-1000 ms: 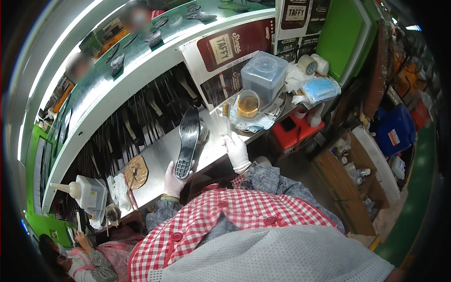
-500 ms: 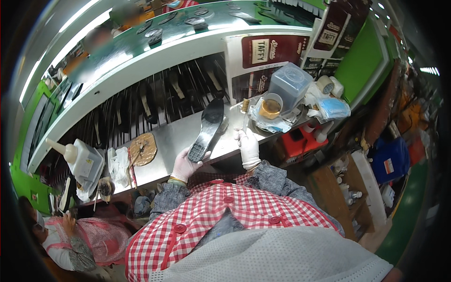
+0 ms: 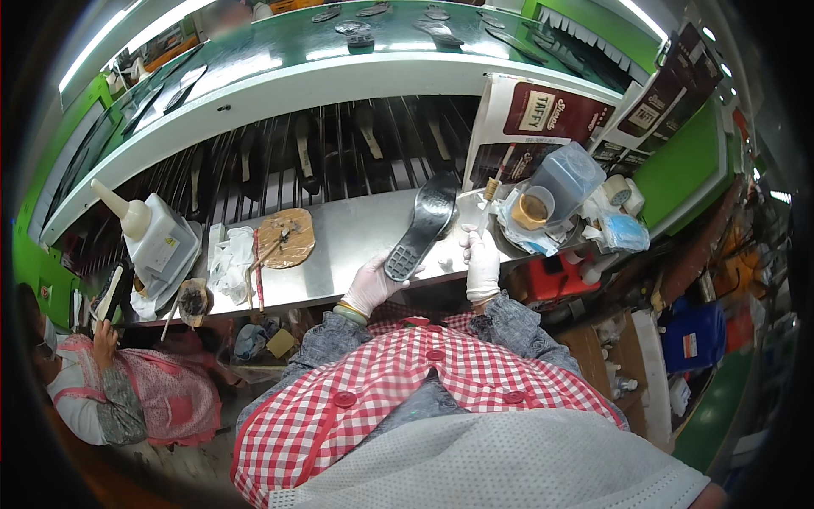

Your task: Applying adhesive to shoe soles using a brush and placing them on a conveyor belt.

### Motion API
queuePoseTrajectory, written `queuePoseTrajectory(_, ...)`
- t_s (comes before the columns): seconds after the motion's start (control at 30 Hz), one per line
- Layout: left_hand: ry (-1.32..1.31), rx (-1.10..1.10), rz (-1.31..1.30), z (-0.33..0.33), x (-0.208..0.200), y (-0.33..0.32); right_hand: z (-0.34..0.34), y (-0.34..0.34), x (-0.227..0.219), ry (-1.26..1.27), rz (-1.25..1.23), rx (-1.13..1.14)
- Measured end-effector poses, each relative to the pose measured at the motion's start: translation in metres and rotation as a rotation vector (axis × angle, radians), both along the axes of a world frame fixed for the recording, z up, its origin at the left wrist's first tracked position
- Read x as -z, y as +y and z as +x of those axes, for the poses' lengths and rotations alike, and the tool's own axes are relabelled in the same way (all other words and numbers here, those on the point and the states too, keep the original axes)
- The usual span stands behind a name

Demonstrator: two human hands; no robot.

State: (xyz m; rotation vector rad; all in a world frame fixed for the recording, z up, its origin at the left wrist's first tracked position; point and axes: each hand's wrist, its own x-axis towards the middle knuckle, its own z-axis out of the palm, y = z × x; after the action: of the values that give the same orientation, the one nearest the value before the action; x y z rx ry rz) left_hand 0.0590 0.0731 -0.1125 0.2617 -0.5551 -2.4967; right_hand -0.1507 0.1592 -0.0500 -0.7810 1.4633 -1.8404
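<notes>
My left hand, in a white glove, is closed around the heel end of a black shoe sole. The sole tilts up and away over the metal worktop, its gridded heel toward me. In my gloved right hand is a small brush, pinched by its thin handle with the brownish bristles pointing up. The brush stands just right of the sole, apart from it. Beyond my right hand, a small cup of amber liquid sits beside a clear plastic container.
A white squeeze bottle, crumpled white cloth and a brown stained pad lie on the left. Behind runs a rod rack carrying soles, below a green conveyor. A co-worker works at far left.
The whole view has swung, so the bench things sit farther right in the picture. Both hands keep their hold on the sole and the brush.
</notes>
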Motion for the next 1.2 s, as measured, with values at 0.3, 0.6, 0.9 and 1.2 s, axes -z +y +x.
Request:
queuePoseTrajectory(0.3,0.123,0.069,0.123,-0.001,0.009,-0.006,0.014,-0.01,-0.009,0.037,0.038,0.03)
queuePoseTrajectory(0.6,0.105,0.091,0.04,-0.002,0.012,-0.006,0.008,-0.022,-0.011,-0.042,-0.001,0.017)
queuePoseTrajectory(0.9,0.047,0.084,0.049,0.0,-0.001,-0.004,0.002,-0.034,0.003,-0.001,-0.034,0.021)
queuePoseTrajectory(1.2,-0.053,0.065,0.066,0.0,0.0,-0.006,-0.01,-0.026,0.009,-0.157,-0.069,0.008)
